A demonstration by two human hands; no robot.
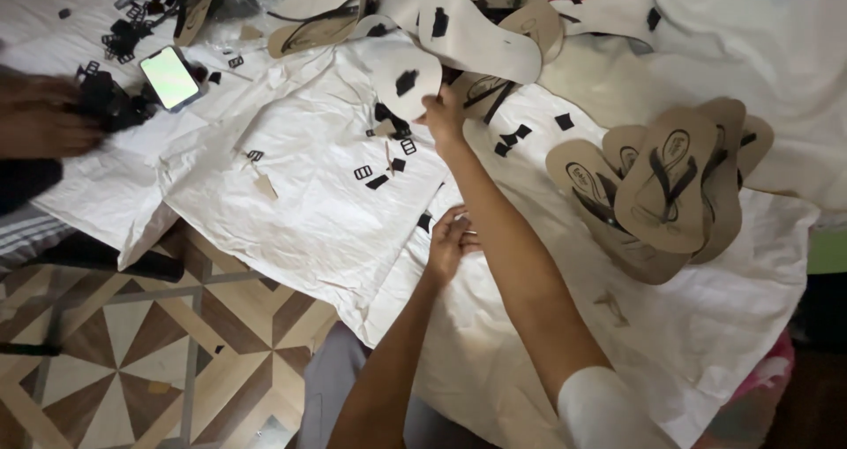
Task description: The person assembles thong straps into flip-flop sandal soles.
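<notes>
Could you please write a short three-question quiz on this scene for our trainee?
1. True or false: the right hand grips a pale sole bearing a black patch.
2. Where does the lit phone lie? A) on the white sheet, far left B) on the stacked sandals C) on the tiled floor
3. The left hand rests on the ____ sheet.

Key: 1 true; 2 A; 3 white.

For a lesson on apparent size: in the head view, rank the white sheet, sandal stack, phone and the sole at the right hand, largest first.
1. White sheet
2. Sandal stack
3. Sole
4. Phone, smaller than the sole, though it lies at a similar distance.
</notes>
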